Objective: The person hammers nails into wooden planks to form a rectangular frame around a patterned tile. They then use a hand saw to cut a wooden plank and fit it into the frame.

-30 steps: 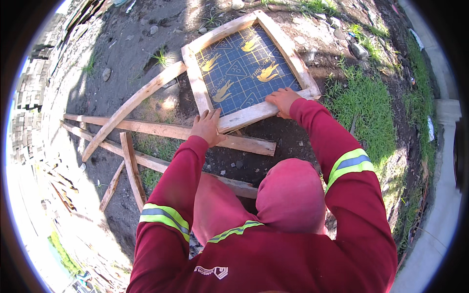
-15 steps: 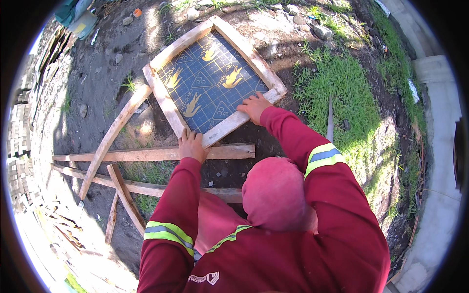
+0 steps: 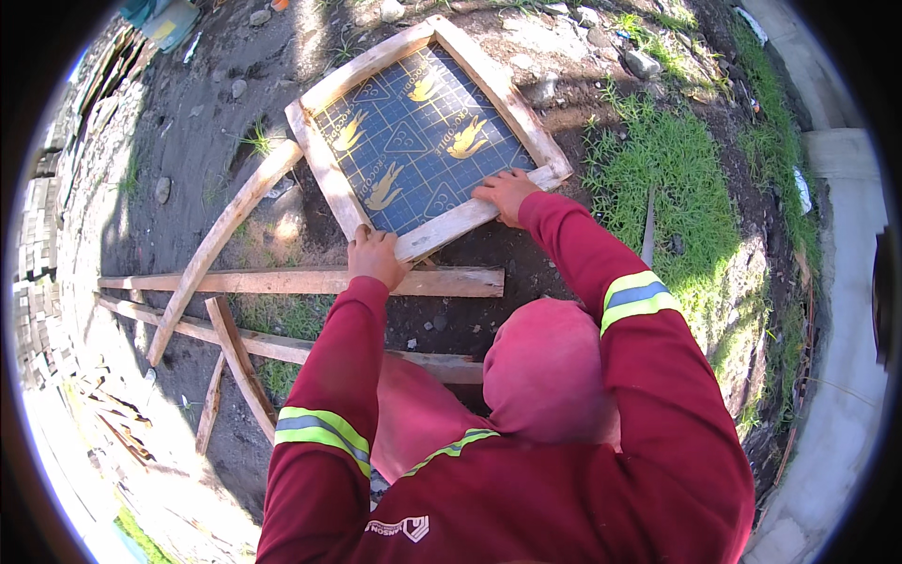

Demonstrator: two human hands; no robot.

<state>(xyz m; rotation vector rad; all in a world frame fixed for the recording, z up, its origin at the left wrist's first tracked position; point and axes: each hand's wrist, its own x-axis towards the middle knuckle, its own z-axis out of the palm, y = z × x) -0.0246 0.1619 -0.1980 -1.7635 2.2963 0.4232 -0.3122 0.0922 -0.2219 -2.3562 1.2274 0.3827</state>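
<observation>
A square wooden frame (image 3: 331,172) of pale timber lies tilted in the upper middle, its corner toward the far edge. Dark blue sheeting with yellow grid lines and animal figures (image 3: 406,150) fills its inside. My left hand (image 3: 375,257) grips the frame's near left corner, fingers curled over the wood. Further right, my right hand (image 3: 508,195) is closed over the near rail, close to the right corner. Both hands are on the same rail, and their thumbs are mostly hidden.
Under and nearer than the frame, a long timber (image 3: 310,281) lies across the ground, with a second timber (image 3: 263,345) below it. A leaning pole (image 3: 221,240) crosses them at left. Grass (image 3: 662,179) and a thin blade-like strip (image 3: 649,226) are at right, beside a concrete ledge (image 3: 846,282).
The whole view has shifted slightly, placing the frame further right and higher. Its near corner sits a little farther from the long timber. Both hands keep their hold.
</observation>
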